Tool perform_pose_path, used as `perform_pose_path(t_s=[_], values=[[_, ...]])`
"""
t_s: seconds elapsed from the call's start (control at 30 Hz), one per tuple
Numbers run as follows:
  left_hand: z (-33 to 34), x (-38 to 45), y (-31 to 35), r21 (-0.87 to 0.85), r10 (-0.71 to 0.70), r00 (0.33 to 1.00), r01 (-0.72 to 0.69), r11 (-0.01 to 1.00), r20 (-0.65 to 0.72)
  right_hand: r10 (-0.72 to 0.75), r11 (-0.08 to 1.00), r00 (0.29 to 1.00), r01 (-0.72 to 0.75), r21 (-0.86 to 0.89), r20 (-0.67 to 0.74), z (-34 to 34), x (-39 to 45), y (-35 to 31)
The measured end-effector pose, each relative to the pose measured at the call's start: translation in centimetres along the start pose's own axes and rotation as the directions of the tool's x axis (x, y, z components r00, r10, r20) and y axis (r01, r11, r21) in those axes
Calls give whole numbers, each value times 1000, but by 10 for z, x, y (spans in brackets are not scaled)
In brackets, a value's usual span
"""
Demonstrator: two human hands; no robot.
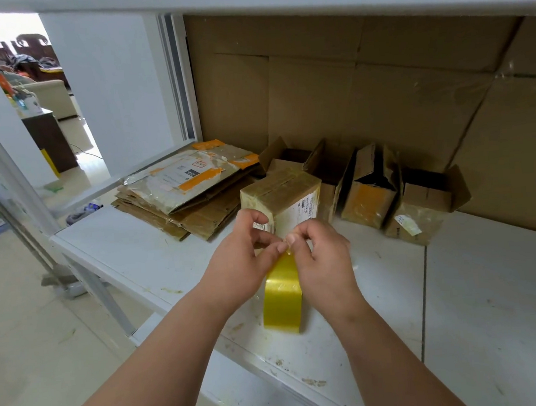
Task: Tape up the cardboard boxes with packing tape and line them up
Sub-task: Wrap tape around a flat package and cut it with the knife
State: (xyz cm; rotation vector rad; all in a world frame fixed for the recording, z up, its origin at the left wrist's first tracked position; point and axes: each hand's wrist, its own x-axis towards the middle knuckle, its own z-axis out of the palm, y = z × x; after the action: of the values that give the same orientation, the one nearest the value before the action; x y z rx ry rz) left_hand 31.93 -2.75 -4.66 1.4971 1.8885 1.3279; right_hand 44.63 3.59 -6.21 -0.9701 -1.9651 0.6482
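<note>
A yellow roll of packing tape (282, 293) stands on edge on the white shelf (143, 252). My left hand (242, 261) and my right hand (323, 259) meet above it, and both pinch the tape's loose end at the top of the roll. Just behind my hands stands a small cardboard box (287, 198), wrapped in tape, with a barcode label on its side. Behind and to the right of it several small cardboard boxes (370, 189) stand in a row with their flaps open.
A stack of flattened cardboard and a mailer bag (186, 189) lies at the back left of the shelf. Large cardboard sheets (379, 93) line the back wall. The shelf's front edge runs diagonally below my arms. A doorway opens to the left.
</note>
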Motion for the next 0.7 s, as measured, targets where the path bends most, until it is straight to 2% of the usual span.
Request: perform_pose_path(t_s=[0.07, 0.13, 0.2, 0.33, 0.4, 0.47, 0.53, 0.6, 0.7], values=[[2, -2, -2, 52, 74, 995, -71, 996, -61, 154, 982, 981, -165, 93, 118, -5, 7, -1], [5, -3, -2, 87, 140, 986, -133, 987, -85, 242, 942, 950, -279, 186, 197, -10, 11, -5], [7, -2, -4, 118, 198, 975, -186, 975, -97, 270, 912, 936, -324, 252, 227, -15, 11, -9], [10, 1, -7, 185, 275, 954, -251, 950, -118, 277, 907, 934, -331, 259, 227, -20, 8, -13], [10, 1, -7, 217, 277, 953, -247, 944, -121, 266, 925, 943, -308, 222, 202, -21, 7, -12], [10, 1, -6, 243, 270, 956, -236, 941, -116, 220, 966, 962, -237, 101, 161, -22, 6, -11], [10, 0, -4, 270, 243, 964, -208, 940, -104, 80, 987, 993, -67, -148, 89, -21, 4, -10], [10, 0, -1, 304, 212, 973, -176, 936, -89, -104, 932, 995, 96, -351, -5, -21, 0, -12], [11, -2, 3, 333, 192, 978, -154, 930, -83, -165, 919, 981, 116, -377, -100, -17, -9, -12]])
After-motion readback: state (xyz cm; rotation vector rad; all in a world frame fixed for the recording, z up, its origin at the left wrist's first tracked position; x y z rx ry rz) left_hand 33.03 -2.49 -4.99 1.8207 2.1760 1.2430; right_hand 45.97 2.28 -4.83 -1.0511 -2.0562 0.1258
